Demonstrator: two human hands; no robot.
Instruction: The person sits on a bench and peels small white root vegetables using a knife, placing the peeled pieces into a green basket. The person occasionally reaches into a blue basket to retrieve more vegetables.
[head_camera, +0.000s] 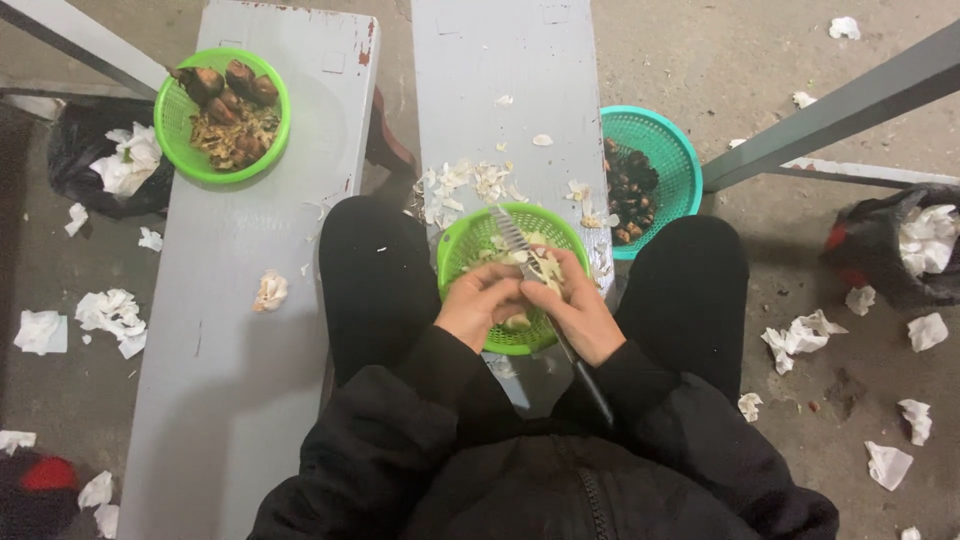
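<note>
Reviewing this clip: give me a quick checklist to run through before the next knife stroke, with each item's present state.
1. Knife gripped by the right hand: ok, fingers wrapped around it near the blade's base.
2. Left hand steadying the pale piece: ok, though the piece itself is mostly hidden between the hands.
3. Blade tip pointing away from the body: ok, it angles up and left over the basket.
4. Left fingers off the cutting edge: cannot tell, both hands meet there.
5. Green basket under the hands for peelings: ok, it sits on the bench between the knees.
6. Teal basket of dark pieces nearby: ok, at the bench's right edge.
</note>
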